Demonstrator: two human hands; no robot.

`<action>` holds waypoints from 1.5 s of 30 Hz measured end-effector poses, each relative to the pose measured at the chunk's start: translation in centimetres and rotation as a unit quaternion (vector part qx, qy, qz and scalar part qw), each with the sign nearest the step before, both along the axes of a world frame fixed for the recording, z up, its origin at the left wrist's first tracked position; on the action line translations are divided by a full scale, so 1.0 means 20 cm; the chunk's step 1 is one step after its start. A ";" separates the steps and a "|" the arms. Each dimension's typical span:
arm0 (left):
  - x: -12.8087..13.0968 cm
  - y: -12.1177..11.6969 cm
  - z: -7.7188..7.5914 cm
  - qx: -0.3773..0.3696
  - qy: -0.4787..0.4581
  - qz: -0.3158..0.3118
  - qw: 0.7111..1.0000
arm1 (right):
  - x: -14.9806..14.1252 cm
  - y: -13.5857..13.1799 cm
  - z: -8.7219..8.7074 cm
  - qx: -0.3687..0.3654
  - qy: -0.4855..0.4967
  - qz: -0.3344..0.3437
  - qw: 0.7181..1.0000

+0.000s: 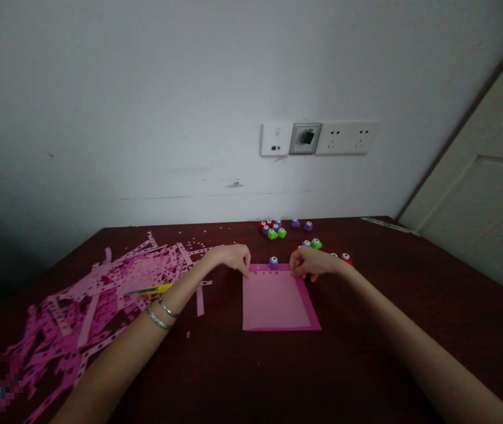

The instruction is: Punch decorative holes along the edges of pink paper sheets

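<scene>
A light pink paper sheet [275, 303] lies over a darker pink sheet [311, 312], which shows along the top and right. Several small punched holes run in a row near the light sheet's top edge. My left hand [232, 257] pinches the light sheet at its upper left corner, fingers closed. At the upper right corner my right hand [311, 262] is closed on the same sheet, its thumb and index fingertip at the edge. Between both hands, a purple craft punch [273, 262] with a white top stands at the papers' top edge.
A heap of pink paper strips [96, 294] with punched holes covers the left of the dark table [278, 377], a yellow cutter knife [156, 289] on it. More craft punches [272, 233] in red, green and purple stand near the wall, others beyond my right hand. Wall sockets [346, 139] are above.
</scene>
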State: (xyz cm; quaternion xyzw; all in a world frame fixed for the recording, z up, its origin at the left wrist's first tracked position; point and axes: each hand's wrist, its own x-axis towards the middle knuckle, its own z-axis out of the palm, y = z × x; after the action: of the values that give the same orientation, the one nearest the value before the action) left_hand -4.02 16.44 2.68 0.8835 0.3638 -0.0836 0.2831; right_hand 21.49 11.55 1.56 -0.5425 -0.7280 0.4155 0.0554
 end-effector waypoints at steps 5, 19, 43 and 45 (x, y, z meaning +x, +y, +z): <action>0.01 -0.01 0.02 0.012 0.037 0.016 0.999 | -0.01 0.00 0.01 -0.006 0.004 0.005 1.000; 0.03 -0.04 0.04 0.016 -0.018 0.003 1.000 | -0.05 -0.02 0.01 -0.059 0.088 -0.064 0.992; 0.03 -0.02 0.03 0.015 -0.006 0.055 0.998 | -0.12 -0.05 0.01 -0.032 0.021 -0.073 0.997; 0.03 -0.02 0.03 0.014 -0.004 0.061 0.998 | -0.12 -0.05 0.01 -0.032 0.019 -0.075 0.996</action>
State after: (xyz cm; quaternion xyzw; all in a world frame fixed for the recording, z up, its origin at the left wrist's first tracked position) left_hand -3.33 15.95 3.29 0.8640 0.4169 -0.0573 0.2764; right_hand 19.02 10.54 1.86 -0.5890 -0.6704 0.4434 0.0833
